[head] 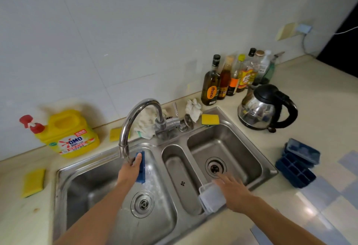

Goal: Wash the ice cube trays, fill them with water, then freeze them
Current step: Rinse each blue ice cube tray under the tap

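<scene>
A pale worktop runs under a white tiled wall, with a steel sink sunk into it: a large left basin, a narrow middle trough and a right basin. The tap arches from the back rim out over the left basin. To the left stand a yellow detergent jug and a yellow sponge; another sponge lies on the back rim beside a crumpled cloth. Bottles line the wall at the right, and a kettle stands in front of them.

The left hand is in the left basin just below the tap mouth, its grip closed on a blue tray. The tray stands on edge, its long axis running from near the person away towards the tap, far end just beside the spout.

The right hand is spread flat, fingers open, gripping nothing; it rests over a pale lid that leans on the divider between trough and right basin. Whether the palm touches the lid cannot be told.

More blue trays sit stacked on the worktop right of the sink, the upper one skewed across the lower, long axes running roughly left-back to right-front.
</scene>
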The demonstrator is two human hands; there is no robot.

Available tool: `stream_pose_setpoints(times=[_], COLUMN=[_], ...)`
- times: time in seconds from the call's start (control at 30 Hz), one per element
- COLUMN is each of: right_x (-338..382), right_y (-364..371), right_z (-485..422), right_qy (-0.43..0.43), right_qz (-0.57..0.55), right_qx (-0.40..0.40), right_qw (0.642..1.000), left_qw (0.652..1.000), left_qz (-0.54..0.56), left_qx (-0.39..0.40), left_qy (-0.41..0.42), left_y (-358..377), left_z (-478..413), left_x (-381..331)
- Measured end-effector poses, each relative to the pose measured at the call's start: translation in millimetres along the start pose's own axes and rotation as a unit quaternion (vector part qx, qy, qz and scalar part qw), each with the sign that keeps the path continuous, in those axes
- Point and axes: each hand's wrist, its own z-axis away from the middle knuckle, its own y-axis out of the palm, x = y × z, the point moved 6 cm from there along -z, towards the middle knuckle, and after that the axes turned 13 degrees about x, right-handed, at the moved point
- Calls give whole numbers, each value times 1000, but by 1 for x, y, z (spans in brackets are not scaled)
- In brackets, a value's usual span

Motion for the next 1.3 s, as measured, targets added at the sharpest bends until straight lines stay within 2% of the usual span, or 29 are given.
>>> stream_pose_setpoints(times=[0.4,0.57,0.7,0.87,0.97,1.03,1.17,1.3], right_x=[2,31,78,154,195,212,235,244], right_y=[13,-17,-45,-73,-85,-88,-92,-93], right_z=[-3,-5,-7,-14,-23,-32,-46,-54], right_qy=[30,5,-71,-159,-194,-188,-179,-159], right_qz=[66,34,6,-116,-191,-251,-412,-529], right_qx=[15,-37,-88,-121,-99,-70,7,64], right_qw=[997,999,994,973,957,947,893,831], left_qw=[998,983,954,909,905,905,904,897], left_qz=[46,170,285,402,411,409,401,421], left_qx=[-27,-7,31,77,91,110,148,135], left_qy=[-33,-62,-83,-83,-66,-49,-9,4], left_y=[-13,-10,-7,-11,-17,-18,-19,-24], left_z=[20,28,32,33,27,25,19,11], left_x=[30,33,32,29,27,23,15,17])
